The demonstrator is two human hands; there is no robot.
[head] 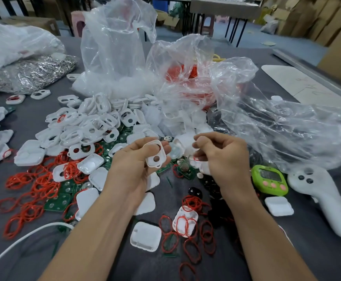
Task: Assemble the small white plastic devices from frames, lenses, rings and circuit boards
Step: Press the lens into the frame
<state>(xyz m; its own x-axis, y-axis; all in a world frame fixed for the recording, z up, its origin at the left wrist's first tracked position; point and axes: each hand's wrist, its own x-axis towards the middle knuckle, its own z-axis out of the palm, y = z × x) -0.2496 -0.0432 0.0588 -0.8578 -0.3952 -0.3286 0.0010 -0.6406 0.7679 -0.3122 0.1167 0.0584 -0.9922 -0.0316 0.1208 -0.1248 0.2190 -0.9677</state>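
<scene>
My bare left forearm (96,230) comes in from about 7 o'clock and my bare right forearm (252,230) from about 5 o'clock, and the two hands sit near each other, not touching, just above the middle of the view. My left hand (133,165), on the 9 o'clock side, grips a white frame (155,154), with the thumb laid across its near face and the fingertips showing past its far edge. My right hand (224,159), on the 3 o'clock side, shows its back, fingers curled inward and thumb pressed to the forefinger; I cannot tell whether it pinches anything.
</scene>
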